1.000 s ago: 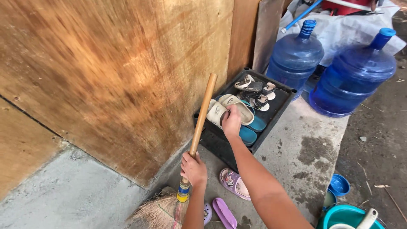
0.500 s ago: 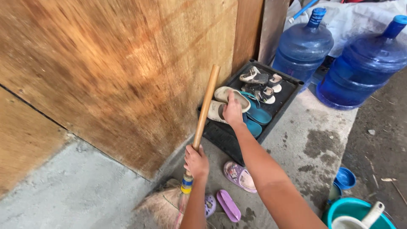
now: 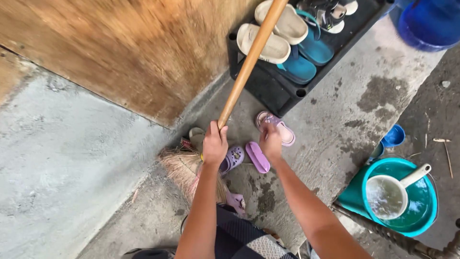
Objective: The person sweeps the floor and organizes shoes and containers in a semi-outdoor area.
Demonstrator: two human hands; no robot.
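Wooden and pale, the broom handle [image 3: 249,62] slants from the left hand [image 3: 214,144] toward one o'clock, that hand's fingers wrapped tight around its lower end above the straw bristles [image 3: 179,165]. Just right, the right hand [image 3: 270,143] has its fingers curled down onto the pink sandal [image 3: 278,127], with a purple slipper [image 3: 257,157] touching at seven o'clock. At twelve o'clock sits the black shoe tray [image 3: 268,86]; at four o'clock, the teal basin [image 3: 421,201].

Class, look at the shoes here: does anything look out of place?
Yes. Purple sandals lie scattered on the concrete floor by the right hand, one flipped sole-up, while other pairs sit in the black tray.
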